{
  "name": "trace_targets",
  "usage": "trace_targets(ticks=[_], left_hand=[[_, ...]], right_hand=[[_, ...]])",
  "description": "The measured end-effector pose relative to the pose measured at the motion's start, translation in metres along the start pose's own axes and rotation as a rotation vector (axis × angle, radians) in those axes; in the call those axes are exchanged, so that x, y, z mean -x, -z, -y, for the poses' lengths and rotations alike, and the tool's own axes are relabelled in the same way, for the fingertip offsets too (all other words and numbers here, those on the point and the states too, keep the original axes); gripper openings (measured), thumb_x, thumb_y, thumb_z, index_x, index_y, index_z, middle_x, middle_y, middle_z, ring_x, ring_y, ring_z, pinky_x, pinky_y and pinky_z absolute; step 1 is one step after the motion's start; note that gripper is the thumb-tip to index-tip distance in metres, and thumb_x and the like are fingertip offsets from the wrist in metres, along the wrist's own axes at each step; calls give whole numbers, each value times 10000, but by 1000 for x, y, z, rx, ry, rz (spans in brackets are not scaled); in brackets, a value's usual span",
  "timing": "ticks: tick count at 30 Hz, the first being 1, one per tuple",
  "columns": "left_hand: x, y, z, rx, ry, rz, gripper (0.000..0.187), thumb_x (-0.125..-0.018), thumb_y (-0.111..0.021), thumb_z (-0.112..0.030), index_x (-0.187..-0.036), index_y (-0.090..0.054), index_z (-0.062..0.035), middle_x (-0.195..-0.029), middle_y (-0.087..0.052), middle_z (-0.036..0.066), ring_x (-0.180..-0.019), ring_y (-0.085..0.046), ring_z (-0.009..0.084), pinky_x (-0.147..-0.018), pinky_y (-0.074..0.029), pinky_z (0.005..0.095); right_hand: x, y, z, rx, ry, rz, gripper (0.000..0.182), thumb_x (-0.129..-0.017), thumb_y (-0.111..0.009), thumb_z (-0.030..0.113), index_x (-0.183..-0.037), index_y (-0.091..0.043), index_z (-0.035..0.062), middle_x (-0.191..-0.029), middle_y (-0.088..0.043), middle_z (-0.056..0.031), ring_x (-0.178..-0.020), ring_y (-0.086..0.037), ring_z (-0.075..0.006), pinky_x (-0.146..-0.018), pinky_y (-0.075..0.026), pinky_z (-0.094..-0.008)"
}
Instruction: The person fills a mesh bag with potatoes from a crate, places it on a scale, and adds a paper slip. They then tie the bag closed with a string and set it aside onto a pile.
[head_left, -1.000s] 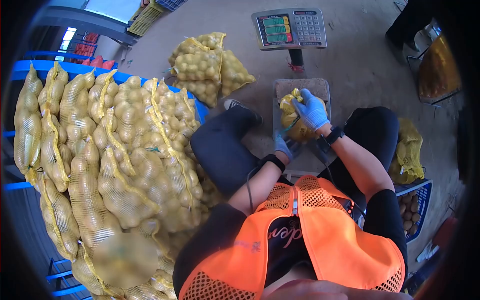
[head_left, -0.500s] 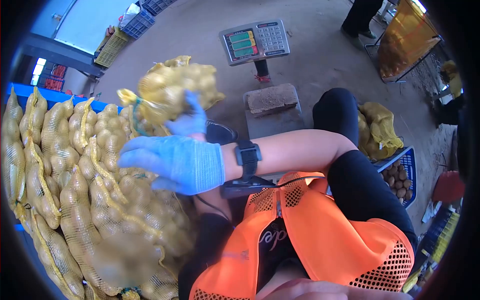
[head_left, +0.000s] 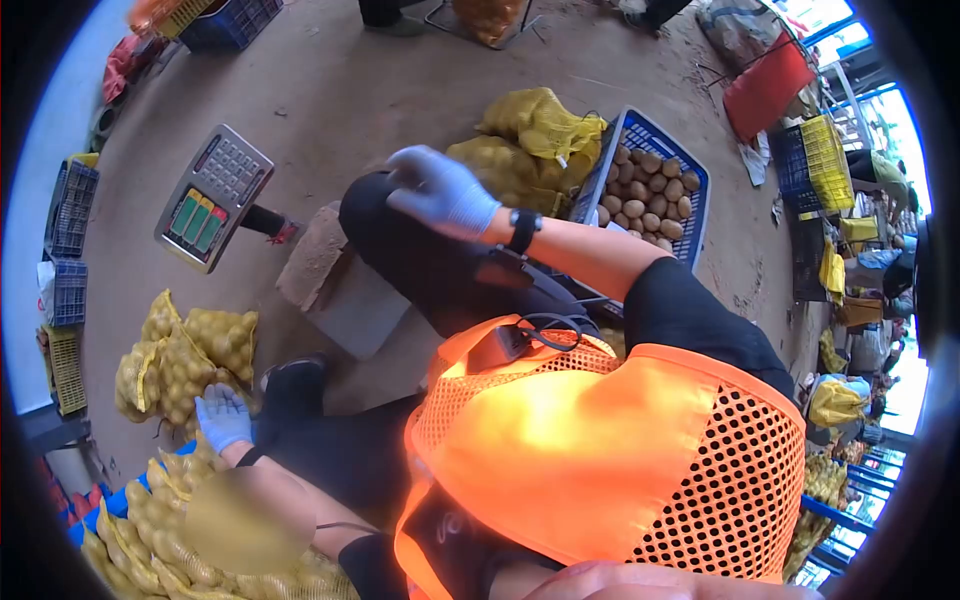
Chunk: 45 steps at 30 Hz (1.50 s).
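My left hand, in a pale blue glove, reaches out at lower left with its fingers spread. Its fingertips are right at the lower edge of yellow mesh bags filled with round, potato-like produce, which stand on the floor. My right hand, gloved alike with a dark watch at the wrist, is above my bent knee. Its fingers are apart and loosely curled, holding nothing. Beside it, on the floor, are more filled yellow mesh bags.
A blue crate of brown produce stands right of the bags. A scale display rises on a post, and a brick rests on its platform. Long filled mesh bags lie at lower left. People and crates are at the right.
My left hand has let go of the mesh bag and is open by the floor bags. My right hand has swung away from the stacked bags to over my knee. The view has turned right.
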<state>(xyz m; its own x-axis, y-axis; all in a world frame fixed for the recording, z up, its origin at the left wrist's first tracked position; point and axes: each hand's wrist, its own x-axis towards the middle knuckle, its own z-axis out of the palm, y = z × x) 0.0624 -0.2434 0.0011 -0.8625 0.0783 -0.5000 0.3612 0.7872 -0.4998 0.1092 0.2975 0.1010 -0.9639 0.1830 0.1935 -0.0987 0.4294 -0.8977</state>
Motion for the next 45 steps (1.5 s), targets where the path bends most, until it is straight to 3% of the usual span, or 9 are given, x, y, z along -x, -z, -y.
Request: trace_targets(ticks=[4, 7, 11, 18, 27, 35, 37, 43, 45], left_hand=[[17, 53, -9, 2819, 529, -258, 441, -943, -400, -396, -1259, -504, -106, -1243, -521, 33, -1071, -494, 161, -976, -349, 308], [5, 46, -11, 2723, 635, -125, 424, -937, -424, -402, -1221, -538, -109, -1200, -546, 30, -1026, -512, 163, -936, -377, 299], [-3, 50, -18, 2634, 548, -109, 412, -935, -430, -402, -1203, -549, -114, -1179, -556, 36, -1011, -515, 170, -919, -390, 307], [-20, 49, -38, 2527, 439, -10, 412, -913, -485, -424, -1188, -547, -123, -1081, -572, 47, -866, -533, 167, -784, -432, 302], [-21, 62, -56, 2330, 515, 77, 488, -881, -524, -462, -1205, -513, -98, -1051, -575, 81, -876, -539, 191, -771, -450, 312], [-13, 101, -144, 2517, 256, 211, 397, -908, -508, -386, -1155, -522, -75, -935, -603, 75, -801, -597, 194, -653, -474, 295], [-9, 124, -193, 2754, 124, 381, 421, -903, -515, -413, -1184, -477, -101, -981, -591, 86, -818, -601, 249, -697, -491, 362], [-29, 178, -332, 3157, 266, 1149, 774, -780, -524, -655, -1355, -359, -163, -1361, -374, 138, -1160, -419, 369, -972, -349, 466], [-75, 131, -387, 3015, -2560, 604, 756, -793, -485, -663, -1359, -362, -178, -1365, -385, 132, -1189, -416, 346, -978, -345, 479]], right_hand=[[19, 78, -124, 214, -447, -490, 566, -730, -708, 336, -1158, -511, 24, -1092, -581, -161, -997, -578, -266, -856, -462, -362], [35, 132, -195, 206, -1130, -720, 1016, -607, -746, 552, -1340, -325, -11, -1347, -365, -262, -1237, -403, -359, -1015, -357, -406], [23, 172, -235, 261, -1204, -807, 1214, -547, -728, 663, -1446, -133, 106, -1442, -200, -265, -1316, -279, -397, -1060, -306, -424], [-26, 215, -269, 648, -873, -568, 435, -868, -425, 433, -976, -547, 31, -1077, -585, -220, -1041, -549, -371, -827, -443, -434], [-192, 279, -372, 283, -414, -586, 309, -925, -470, 376, -852, -573, 94, -865, -641, -134, -726, -590, -259, -662, -474, -370], [-139, 193, 17, -848, -368, -5, 407, -946, -451, 375, -585, -386, 200, -484, -300, 82, -354, -252, -57, -347, -168, -227], [-130, 188, 12, -870, -304, 73, 234, -926, -532, 301, -897, -622, 87, -809, -636, -22, -732, -630, -137, -653, -512, -286], [-97, 96, 84, -886, -449, 30, 232, -885, -599, 314, -899, -620, 83, -810, -635, -24, -720, -632, -148, -635, -521, -287], [-86, 65, 87, -1050, -474, 235, 229, -877, -608, 312, -885, -615, 83, -791, -628, -29, -689, -623, -141, -612, -518, -287]])
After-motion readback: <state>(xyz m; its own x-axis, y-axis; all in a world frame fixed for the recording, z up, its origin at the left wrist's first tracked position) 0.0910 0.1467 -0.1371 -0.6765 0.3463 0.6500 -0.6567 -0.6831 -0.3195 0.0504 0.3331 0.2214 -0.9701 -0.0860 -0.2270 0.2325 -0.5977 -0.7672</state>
